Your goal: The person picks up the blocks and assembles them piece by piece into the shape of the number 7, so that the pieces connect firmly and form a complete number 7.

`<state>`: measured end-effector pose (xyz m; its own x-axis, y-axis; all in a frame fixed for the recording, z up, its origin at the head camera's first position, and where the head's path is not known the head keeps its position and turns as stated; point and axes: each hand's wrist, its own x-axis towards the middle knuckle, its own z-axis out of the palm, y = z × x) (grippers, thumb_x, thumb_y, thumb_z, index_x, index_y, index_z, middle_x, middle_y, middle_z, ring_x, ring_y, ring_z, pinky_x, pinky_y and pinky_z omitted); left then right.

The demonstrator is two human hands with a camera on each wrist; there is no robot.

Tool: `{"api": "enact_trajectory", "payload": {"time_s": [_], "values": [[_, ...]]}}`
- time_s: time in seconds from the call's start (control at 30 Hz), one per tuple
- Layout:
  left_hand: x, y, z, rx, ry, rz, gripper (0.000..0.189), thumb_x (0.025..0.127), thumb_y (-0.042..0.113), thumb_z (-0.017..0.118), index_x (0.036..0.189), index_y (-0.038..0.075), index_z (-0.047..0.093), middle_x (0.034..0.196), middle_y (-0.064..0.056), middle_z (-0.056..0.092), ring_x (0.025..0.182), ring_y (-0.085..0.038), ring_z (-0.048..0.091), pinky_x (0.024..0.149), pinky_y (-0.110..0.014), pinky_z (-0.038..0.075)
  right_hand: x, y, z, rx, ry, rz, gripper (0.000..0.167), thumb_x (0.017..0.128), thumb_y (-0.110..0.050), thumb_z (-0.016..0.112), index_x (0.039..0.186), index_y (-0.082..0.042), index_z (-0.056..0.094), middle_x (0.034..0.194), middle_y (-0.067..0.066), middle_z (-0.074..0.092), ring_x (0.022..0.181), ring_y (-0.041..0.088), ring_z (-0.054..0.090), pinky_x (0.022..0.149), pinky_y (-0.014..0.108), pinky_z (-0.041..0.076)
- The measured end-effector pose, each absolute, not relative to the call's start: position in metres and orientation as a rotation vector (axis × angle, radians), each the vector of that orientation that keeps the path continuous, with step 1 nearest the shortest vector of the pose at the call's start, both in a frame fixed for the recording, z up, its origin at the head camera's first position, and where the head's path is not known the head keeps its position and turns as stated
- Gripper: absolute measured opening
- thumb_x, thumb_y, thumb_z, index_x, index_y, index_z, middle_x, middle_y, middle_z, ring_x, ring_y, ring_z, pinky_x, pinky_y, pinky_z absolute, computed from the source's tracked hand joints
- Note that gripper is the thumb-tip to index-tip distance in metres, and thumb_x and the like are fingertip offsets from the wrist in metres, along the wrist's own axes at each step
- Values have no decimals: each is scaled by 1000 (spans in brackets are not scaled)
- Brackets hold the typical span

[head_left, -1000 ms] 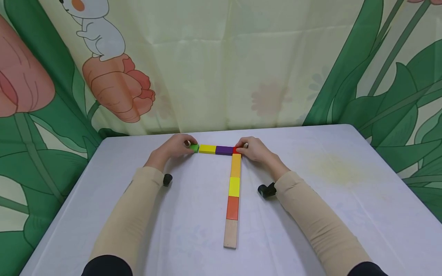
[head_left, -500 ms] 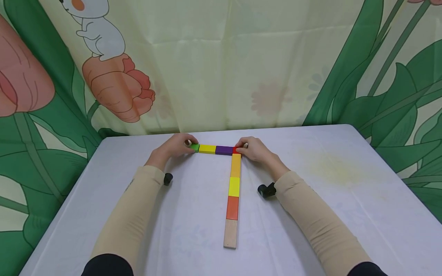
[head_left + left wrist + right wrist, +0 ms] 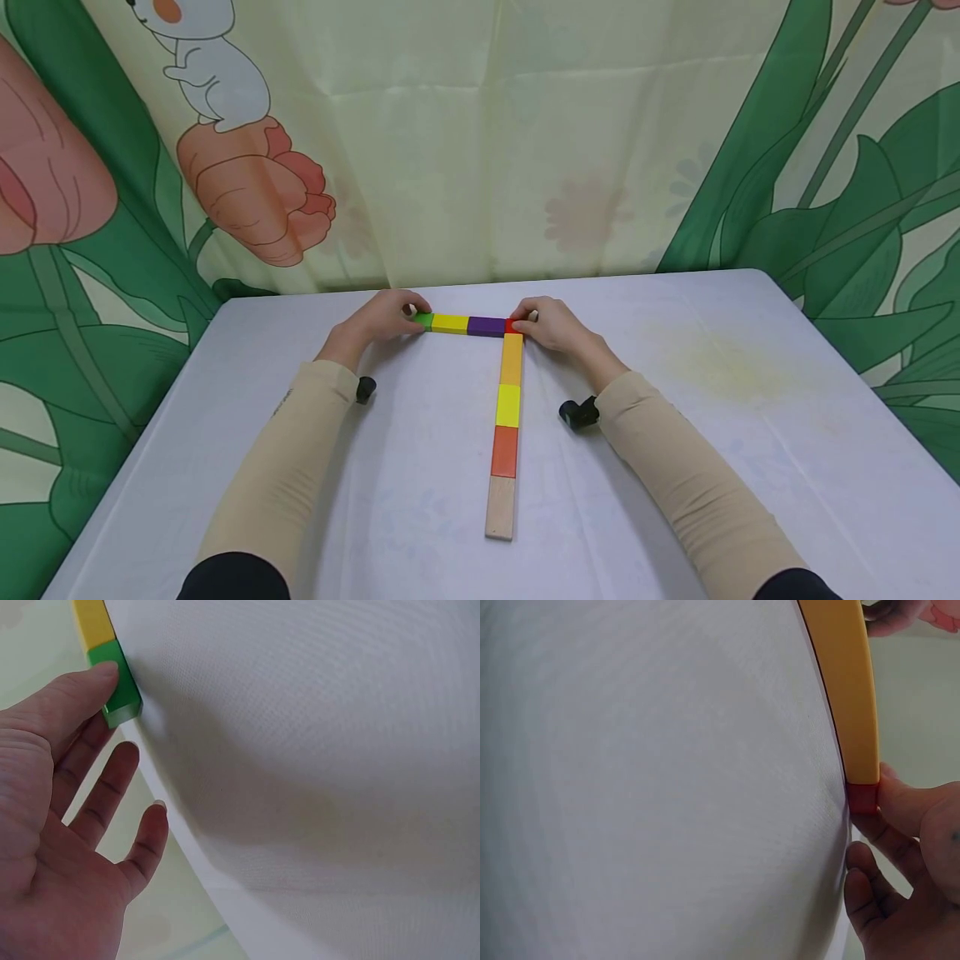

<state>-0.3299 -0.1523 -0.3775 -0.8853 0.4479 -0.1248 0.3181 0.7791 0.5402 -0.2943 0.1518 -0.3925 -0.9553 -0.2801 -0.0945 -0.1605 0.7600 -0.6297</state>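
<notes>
My left hand (image 3: 381,317) pinches a green block (image 3: 127,690) between thumb and fingers, its other fingers spread loosely in the left wrist view. That block sits end to end with a yellow block (image 3: 450,324), and a purple block (image 3: 486,327) follows. At the right end of this row, my right hand (image 3: 555,323) pinches a small red block (image 3: 863,798). From the red block a column runs toward me: an amber block (image 3: 512,358), a second yellow block (image 3: 508,406), an orange-red block (image 3: 505,452) and a plain wood block (image 3: 500,507). Fingers partly cover both held blocks.
All the blocks lie on a table with a white cloth (image 3: 420,500). The row stands near the table's far edge, before a curtain (image 3: 480,167) printed with plants and a rabbit. Small black cameras (image 3: 579,414) hang at both wrists.
The left hand has shifted slightly right with the green block, and the thin gap beside the yellow block has closed. The right hand and the column have stayed in place.
</notes>
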Motion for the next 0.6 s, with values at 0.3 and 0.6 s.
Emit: {"api": "enact_trajectory", "payload": {"time_s": [0.3, 0.6], "values": [[-329, -153, -379, 576, 2721, 777, 31, 90, 7, 75, 121, 5, 71, 111, -9, 66, 99, -27, 53, 79, -34, 47, -296, 151, -394, -356, 2771, -960, 18, 101, -17, 64, 114, -8, 72, 112, 9, 65, 99, 28, 53, 89, 38, 46], [-329, -155, -384, 581, 2703, 831, 40, 89, 9, 76, 128, 6, 68, 118, -8, 66, 105, -28, 53, 84, -36, 48, -295, 154, -395, -401, 2770, -950, 20, 101, -19, 63, 115, -9, 71, 113, 9, 66, 99, 28, 53, 89, 39, 46]]}}
